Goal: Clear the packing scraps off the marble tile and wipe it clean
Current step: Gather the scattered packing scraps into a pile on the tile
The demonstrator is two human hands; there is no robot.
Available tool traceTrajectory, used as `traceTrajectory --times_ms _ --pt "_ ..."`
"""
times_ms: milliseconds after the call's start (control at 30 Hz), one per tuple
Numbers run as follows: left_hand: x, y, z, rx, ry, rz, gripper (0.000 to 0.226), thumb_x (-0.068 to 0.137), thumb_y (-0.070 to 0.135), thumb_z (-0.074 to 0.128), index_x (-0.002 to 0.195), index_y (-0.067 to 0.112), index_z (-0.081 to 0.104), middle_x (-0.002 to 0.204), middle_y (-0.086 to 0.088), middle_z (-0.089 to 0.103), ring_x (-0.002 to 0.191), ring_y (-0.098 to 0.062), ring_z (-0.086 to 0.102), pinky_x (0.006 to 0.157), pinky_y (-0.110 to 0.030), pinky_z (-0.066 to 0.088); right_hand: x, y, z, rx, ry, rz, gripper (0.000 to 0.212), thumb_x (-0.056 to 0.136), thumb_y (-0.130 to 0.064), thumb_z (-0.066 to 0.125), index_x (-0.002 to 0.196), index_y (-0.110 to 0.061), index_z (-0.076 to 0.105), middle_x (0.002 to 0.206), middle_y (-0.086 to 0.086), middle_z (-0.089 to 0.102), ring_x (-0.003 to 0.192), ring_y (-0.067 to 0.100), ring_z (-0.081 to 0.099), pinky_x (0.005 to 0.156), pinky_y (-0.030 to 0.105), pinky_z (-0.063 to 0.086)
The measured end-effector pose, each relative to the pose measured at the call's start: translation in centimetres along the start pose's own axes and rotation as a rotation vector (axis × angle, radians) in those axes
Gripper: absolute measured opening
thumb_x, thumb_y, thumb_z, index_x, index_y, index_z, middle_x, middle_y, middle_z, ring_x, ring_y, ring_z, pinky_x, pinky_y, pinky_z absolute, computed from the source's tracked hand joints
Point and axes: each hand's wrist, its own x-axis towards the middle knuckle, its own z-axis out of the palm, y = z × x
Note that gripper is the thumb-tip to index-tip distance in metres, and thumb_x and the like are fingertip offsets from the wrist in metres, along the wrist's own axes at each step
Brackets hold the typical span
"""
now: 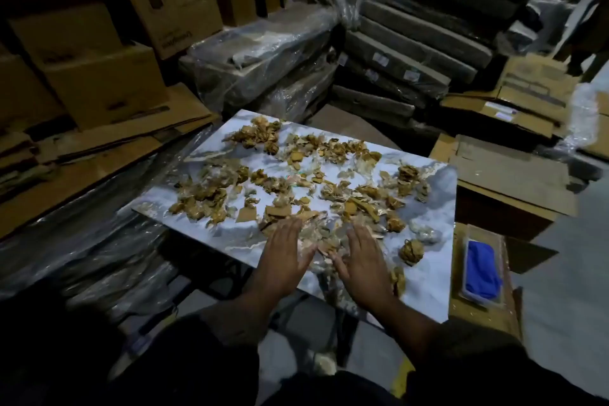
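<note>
Stacked cartons & wrapped bundles ring the marble tile (425,277), scraps (283,181) all over it; left hand (283,257) & right hand (361,262) lie flat, fingers straight, at near edge, so best rake w/ palms low, sweeping to one pile.

We are in a warehouse or stockroom: beyond our fingers (290,227) rise plastic-wrapped slab packs (412,43), to their left stand brown cartons (99,76) over flattened cardboard sheets (99,148), and to their right lie opened cardboard boxes (507,171).
</note>
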Motion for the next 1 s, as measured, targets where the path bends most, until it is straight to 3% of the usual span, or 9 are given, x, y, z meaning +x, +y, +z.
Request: traceTrajectory --times_ms 133,267,433,633,767,900,1000 --pt "2.7 -0.1 2.3 -0.005 -0.137 0.049 0.071 0.102 0.058 0.042 0.159 0.019 0.026 0.166 -0.001 0.027 0.154 -0.017 0.021 0.123 -0.030 0.016 1.1 2.3 0.7 0.036 -0.009 0.085 0.060 0.099 -0.047 0.055 0.147 -0.013 0.046 0.160 0.011 0.036 0.148 0.030 0.032 0.122 0.043 0.025" --pt "5.8 0.7 3.7 -0.006 -0.191 0.151 0.072 0.102 0.060 0.038 0.160 0.019 0.025 0.167 0.000 0.024 0.155 -0.017 0.019 0.125 -0.034 0.016 2.2 4.7 0.7 -0.006 -0.008 0.161 0.067 0.101 -0.052 0.048 0.154 -0.012 0.036 0.163 0.011 0.029 0.152 0.027 0.025 0.126 0.043 0.017" --pt "8.7 3.1 5.9 -0.058 -0.269 0.260 0.075 0.099 0.066 0.035 0.159 0.020 0.028 0.165 -0.001 0.029 0.153 -0.017 0.022 0.123 -0.028 0.011 2.2 7.0 -0.3 0.026 0.049 0.294 0.064 0.101 -0.047 0.053 0.153 -0.013 0.038 0.163 0.010 0.031 0.152 0.026 0.024 0.125 0.043 0.020" --pt "10.9 4.4 7.8 -0.110 -0.410 0.394 0.082 0.096 0.068 0.046 0.160 0.022 0.023 0.166 -0.001 0.026 0.153 -0.018 0.021 0.122 -0.030 0.016 1.4 8.5 -1.3 0.011 0.196 0.542 0.065 0.094 -0.046 0.064 0.145 -0.010 0.047 0.150 0.014 0.046 0.141 0.030 0.039 0.116 0.047 0.035" --pt "11.6 4.7 8.6 -0.126 -0.517 0.459 0.101 0.081 0.074 0.062 0.159 0.026 0.020 0.167 0.003 0.023 0.154 -0.017 0.018 0.123 -0.035 0.019 0.3 8.6 -1.3 0.085 0.289 0.701 0.075 0.086 -0.047 0.074 0.144 -0.011 0.044 0.143 0.014 0.045 0.133 0.031 0.042 0.110 0.046 0.041" --pt "11.3 3.6 10.2 -0.072 -0.629 0.570 0.117 0.070 0.072 0.074 0.160 0.027 0.016 0.168 0.002 0.017 0.154 -0.017 0.014 0.122 -0.038 0.021 -1.6 8.4 0.7 0.125 0.177 0.752 0.094 0.083 -0.051 0.076 0.153 -0.008 0.031 0.154 0.015 0.034 0.143 0.032 0.032 0.116 0.047 0.034" --pt "11.2 2.9 10.9 0.004 -0.624 0.715 0.108 0.064 0.071 0.072 0.153 0.026 0.034 0.157 -0.001 0.035 0.144 -0.023 0.032 0.113 -0.040 0.033 -2.1 8.1 2.3 0.167 0.125 0.826 0.106 0.078 -0.054 0.079 0.158 -0.012 0.023 0.159 0.013 0.026 0.147 0.032 0.026 0.116 0.048 0.034"
